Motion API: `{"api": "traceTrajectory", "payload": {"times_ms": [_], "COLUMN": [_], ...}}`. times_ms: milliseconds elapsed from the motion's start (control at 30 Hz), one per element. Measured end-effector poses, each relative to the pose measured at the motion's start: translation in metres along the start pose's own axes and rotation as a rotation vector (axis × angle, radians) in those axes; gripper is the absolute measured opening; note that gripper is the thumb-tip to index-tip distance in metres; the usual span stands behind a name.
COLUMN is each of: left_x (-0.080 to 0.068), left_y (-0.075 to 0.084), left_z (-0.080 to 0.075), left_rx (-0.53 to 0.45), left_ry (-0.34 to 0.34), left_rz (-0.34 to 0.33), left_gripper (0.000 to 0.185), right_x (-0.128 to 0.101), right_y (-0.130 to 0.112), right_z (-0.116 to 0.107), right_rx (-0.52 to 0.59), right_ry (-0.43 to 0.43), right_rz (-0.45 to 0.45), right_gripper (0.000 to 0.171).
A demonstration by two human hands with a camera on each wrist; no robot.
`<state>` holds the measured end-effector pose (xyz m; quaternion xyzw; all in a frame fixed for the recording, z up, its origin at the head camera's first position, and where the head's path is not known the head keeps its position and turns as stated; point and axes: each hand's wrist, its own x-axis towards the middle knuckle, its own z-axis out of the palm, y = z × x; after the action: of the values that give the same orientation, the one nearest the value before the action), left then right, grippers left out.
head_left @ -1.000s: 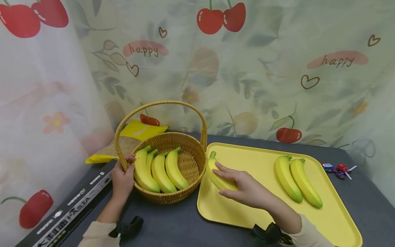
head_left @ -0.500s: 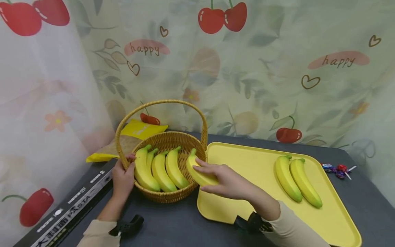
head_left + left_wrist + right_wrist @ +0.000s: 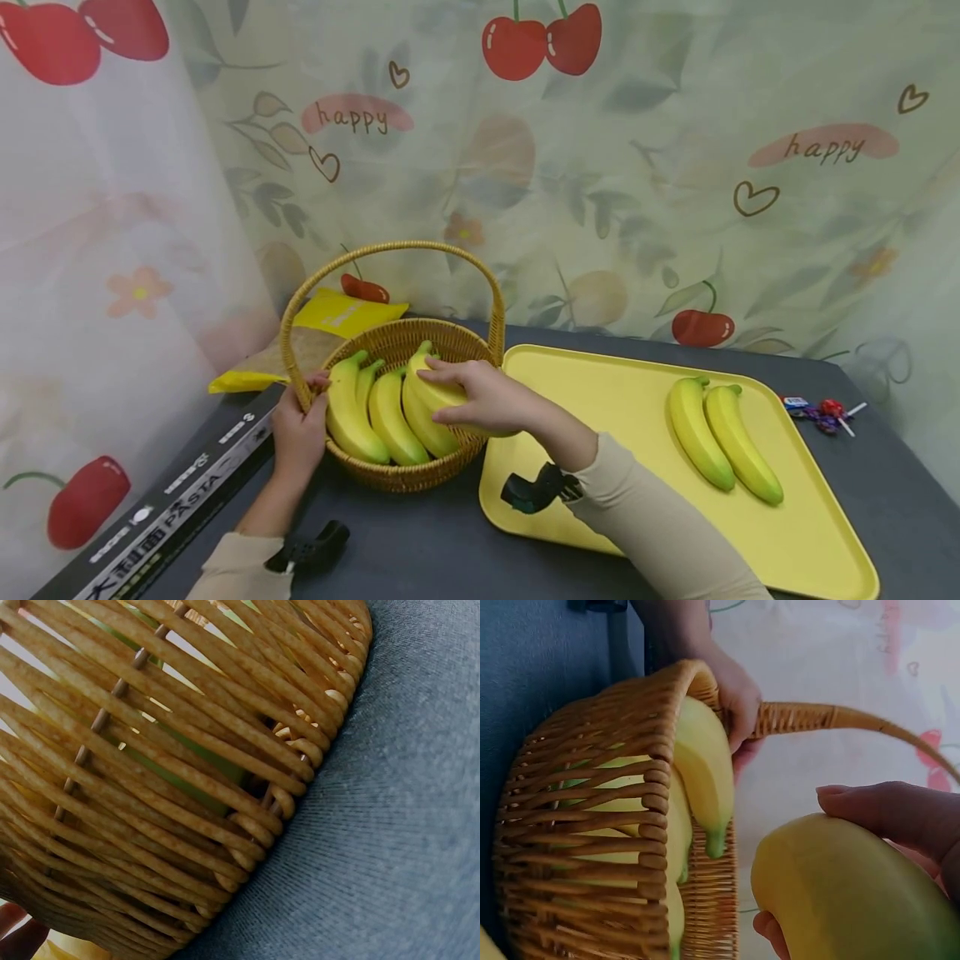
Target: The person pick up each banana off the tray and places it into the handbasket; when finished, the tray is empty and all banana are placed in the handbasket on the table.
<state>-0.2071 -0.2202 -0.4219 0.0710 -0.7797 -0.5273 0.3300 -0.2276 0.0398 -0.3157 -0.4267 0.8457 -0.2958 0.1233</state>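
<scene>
A wicker basket (image 3: 457, 340) with a tall handle stands on the dark table and holds several yellow bananas (image 3: 351, 410). My right hand (image 3: 480, 393) grips one more banana (image 3: 431, 390) over the basket's right half; the right wrist view shows this banana (image 3: 847, 896) close up in my fingers (image 3: 900, 814). My left hand (image 3: 298, 433) holds the basket's left rim at the foot of the handle. In the left wrist view only the basket's woven wall (image 3: 187, 772) and the table show. Two bananas (image 3: 720, 437) lie on the yellow tray (image 3: 622, 400).
The tray sits right of the basket. A black pasta box (image 3: 161, 508) lies at the front left, a yellow packet (image 3: 341, 315) behind the basket, wrapped lollipops (image 3: 821, 412) at the far right. A fruit-print curtain (image 3: 600, 167) closes the back and left.
My right hand has lifted a banana off the tray's left end and carried it left over the basket. The left hand has stayed on the rim.
</scene>
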Motion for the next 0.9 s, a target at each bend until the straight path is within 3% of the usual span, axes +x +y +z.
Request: {"api": "traceTrajectory", "payload": {"times_ms": [367, 700, 900], "left_x": [0.0, 0.0, 0.0], "left_y": [0.0, 0.001, 0.001], "left_z": [0.001, 0.0, 0.0], "left_rx": [-0.01, -0.025, -0.014], "left_ry": [-0.005, 0.004, 0.0], "left_rz": [0.01, 0.014, 0.011], "left_gripper": [0.017, 0.017, 0.018], "right_x": [0.036, 0.071, 0.088], "right_y": [-0.003, 0.0, 0.001], "right_z": [0.008, 0.011, 0.021], "right_rx": [0.022, 0.11, 0.111], "right_ry": [-0.017, -0.018, 0.026], "right_rz": [0.063, 0.128, 0.178], "right_gripper": [0.056, 0.054, 0.055]}}
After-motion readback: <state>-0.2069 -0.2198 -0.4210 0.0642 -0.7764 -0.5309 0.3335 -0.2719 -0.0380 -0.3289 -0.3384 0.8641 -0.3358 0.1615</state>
